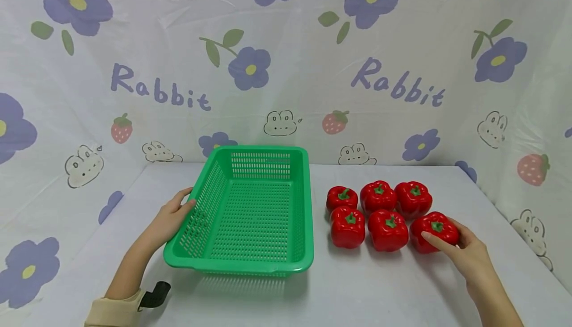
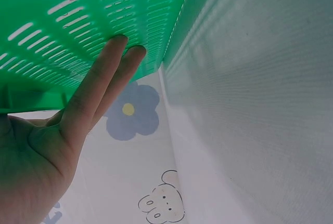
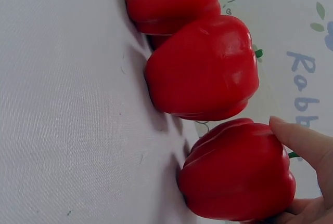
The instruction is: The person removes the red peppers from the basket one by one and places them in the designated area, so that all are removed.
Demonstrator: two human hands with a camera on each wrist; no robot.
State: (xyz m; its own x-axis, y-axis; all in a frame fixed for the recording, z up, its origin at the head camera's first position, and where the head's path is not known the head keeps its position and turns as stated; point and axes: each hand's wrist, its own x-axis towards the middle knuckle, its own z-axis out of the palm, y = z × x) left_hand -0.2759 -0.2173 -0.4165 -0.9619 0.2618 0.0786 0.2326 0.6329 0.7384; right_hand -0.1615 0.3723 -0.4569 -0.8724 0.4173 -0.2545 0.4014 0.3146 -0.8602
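Observation:
A green plastic basket with slotted walls stands left of the middle. My left hand holds its left rim, thumb over the edge; in the left wrist view, two fingers of that hand lie along the outer wall. Several red bell peppers with green stems, one of them a front middle bell pepper, sit upright in two rows right of the basket. My right hand grips the front right bell pepper between thumb and fingers. The right wrist view shows the thumb on the gripped bell pepper near its stem; other fingers are partly hidden.
All this stands on a white-covered table. Behind it hangs a printed curtain with flowers and rabbits. A dark strap end sticks out from the left sleeve.

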